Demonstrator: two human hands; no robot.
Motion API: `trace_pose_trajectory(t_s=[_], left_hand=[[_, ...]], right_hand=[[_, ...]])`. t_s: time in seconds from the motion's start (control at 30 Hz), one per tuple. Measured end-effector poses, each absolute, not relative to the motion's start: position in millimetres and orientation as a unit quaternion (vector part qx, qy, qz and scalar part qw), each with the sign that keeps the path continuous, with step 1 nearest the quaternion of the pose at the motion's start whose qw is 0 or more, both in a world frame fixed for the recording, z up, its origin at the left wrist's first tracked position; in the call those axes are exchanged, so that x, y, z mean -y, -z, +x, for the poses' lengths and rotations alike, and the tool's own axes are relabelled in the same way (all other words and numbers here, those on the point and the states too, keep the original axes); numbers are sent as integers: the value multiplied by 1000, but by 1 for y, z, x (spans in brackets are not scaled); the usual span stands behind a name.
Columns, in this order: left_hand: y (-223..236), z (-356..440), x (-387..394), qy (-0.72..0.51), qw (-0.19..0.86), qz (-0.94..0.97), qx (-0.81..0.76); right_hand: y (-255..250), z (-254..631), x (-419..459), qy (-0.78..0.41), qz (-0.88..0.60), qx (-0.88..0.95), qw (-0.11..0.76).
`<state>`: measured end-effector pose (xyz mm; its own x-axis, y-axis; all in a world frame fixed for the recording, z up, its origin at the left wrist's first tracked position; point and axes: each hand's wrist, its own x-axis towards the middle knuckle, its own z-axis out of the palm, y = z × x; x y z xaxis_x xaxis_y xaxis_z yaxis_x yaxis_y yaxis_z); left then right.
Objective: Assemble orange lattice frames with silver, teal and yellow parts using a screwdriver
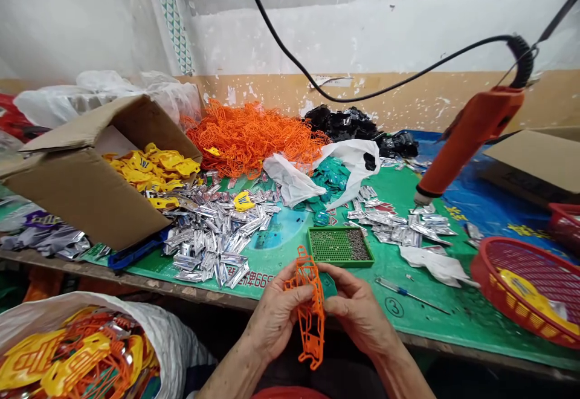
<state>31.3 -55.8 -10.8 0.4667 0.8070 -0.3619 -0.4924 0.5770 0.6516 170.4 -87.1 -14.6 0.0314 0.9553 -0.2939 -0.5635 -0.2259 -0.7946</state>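
Note:
My left hand (281, 309) is closed on an orange plastic frame (310, 332), an open lattice held upright in front of the table edge. Between the fingers of my right hand (354, 303) is a small teal plastic piece (327, 285), close against the frame's right side. Whether the two parts touch is hard to see. Just beyond my hands lies a green tray (328, 246) of small screws, grouped mostly at its right end. An orange electric screwdriver (471, 139) hangs from a black cable at the right, tip down.
Shiny metal strips (212, 236) are heaped left, beside a cardboard box (95, 187) of yellow parts. Behind are piles of orange frames (254, 136) and black parts (344, 121). A red basket (489, 284) and a thin screwdriver (412, 295) lie right. A white sack (170, 338) stands lower left.

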Motion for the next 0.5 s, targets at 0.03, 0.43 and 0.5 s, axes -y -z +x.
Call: trace_pose_trajectory(t_s=[0.03, 0.43, 0.5], left_hand=[[12, 32, 56, -407, 818, 230, -336], [22, 38, 54, -428, 831, 137, -327], [23, 41, 56, -469, 791, 188, -344]], right_hand=[[15, 171, 87, -643, -435, 231, 586], [11, 157, 102, -440, -520, 450, 577], [10, 154, 102, -374, -533, 492, 578]])
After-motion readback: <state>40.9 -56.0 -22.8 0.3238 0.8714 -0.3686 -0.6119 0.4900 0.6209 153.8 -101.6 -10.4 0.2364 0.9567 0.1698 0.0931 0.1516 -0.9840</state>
